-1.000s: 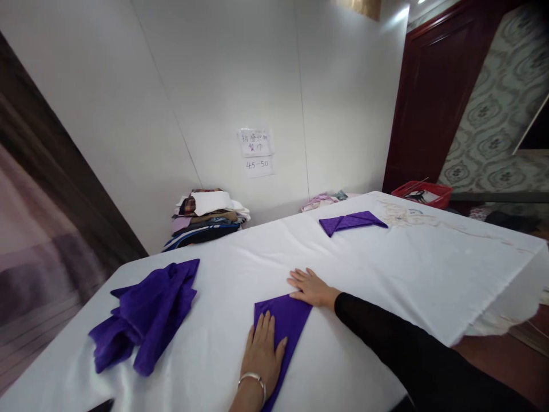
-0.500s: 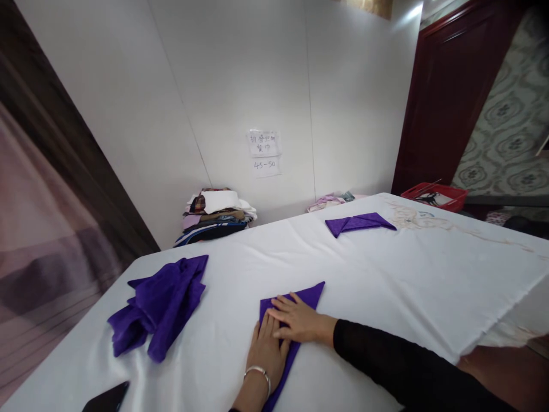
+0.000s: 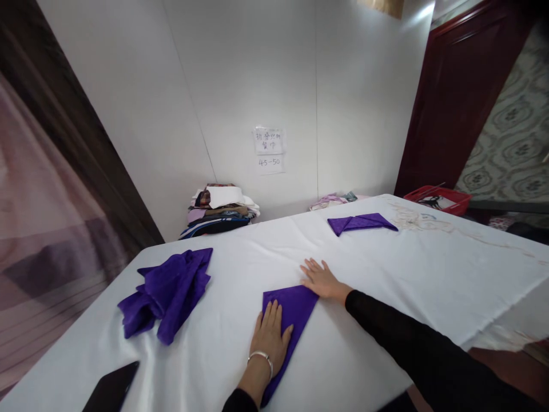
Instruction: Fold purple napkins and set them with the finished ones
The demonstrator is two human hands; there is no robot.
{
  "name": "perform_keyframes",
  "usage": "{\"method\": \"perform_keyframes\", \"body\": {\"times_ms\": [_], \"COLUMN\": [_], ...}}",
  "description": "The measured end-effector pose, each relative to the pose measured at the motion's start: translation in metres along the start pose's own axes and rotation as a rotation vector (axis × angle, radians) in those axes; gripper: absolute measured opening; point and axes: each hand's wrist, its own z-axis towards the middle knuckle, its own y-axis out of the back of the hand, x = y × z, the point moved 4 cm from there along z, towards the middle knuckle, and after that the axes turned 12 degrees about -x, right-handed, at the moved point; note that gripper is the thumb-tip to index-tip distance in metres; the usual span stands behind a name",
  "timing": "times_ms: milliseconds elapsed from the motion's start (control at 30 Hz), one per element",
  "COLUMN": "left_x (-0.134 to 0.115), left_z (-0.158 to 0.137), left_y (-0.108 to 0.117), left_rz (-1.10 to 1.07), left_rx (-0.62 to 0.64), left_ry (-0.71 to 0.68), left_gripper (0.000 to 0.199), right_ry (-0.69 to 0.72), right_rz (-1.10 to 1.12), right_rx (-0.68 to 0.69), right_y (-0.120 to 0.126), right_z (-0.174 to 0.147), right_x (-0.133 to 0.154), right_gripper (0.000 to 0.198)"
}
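Observation:
A folded purple cloth napkin (image 3: 292, 306) lies on the white tablecloth (image 3: 351, 355), tapering to a point toward me. My left hand (image 3: 271, 339), with a silver bracelet at the wrist, rests flat on its left part, fingers stretched out. At the napkin's far right corner is my right hand (image 3: 322, 280), fingers spread, palm down; its underside is hidden. To the left lies a crumpled heap of purple cloth (image 3: 169, 294). Another purple napkin (image 3: 362, 222), folded into a long band, sits farther back on the right.
A dark phone-like slab (image 3: 112, 389) lies at the near left. Behind the table edge are a pile of folded clothes (image 3: 223, 213) and some pink fabric (image 3: 329, 200). A red basket (image 3: 458, 201) stands at the back right. A handwritten sign (image 3: 269, 150) hangs on the wall.
My right hand has moved from the napkin's middle, beside my left hand, out to its far right corner. My left hand stays flat on the cloth. The view has shifted slightly.

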Motion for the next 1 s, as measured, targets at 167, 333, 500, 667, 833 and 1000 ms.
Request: {"method": "perform_keyframes", "body": {"times_ms": [167,333,500,667,833,1000], "left_x": [0.000,0.000,-0.001,0.027,0.073,0.022], "left_z": [-0.001,-0.001,-0.004,-0.017,-0.034,-0.037], "left_y": [-0.003,0.000,0.005,0.007,0.020,0.022], "left_rz": [-0.014,-0.045,-0.074,-0.019,0.047,0.002], "left_rx": [0.025,0.044,0.047,0.020,0.029,-0.061], "left_ry": [0.001,0.019,0.019,0.102,0.400,0.259], "left_gripper": [0.057,0.057,0.060,0.056,0.055,0.060], "right_ry": [0.379,0.360,0.335,0.346,0.359,0.370], "right_rz": [0.221,0.258,0.206,0.173,0.169,0.158], "right_rx": [0.084,0.114,0.078,0.054,0.063,0.039], "right_y": [-0.022,-0.034,-0.033,-0.034,-0.033,-0.036], "right_z": [-0.029,-0.033,-0.025,-0.027,-0.028,-0.027], "right_x": [0.083,0.092,0.080,0.080,0.079,0.078], "right_gripper": [0.071,0.070,0.067,0.069,0.073,0.070]}}
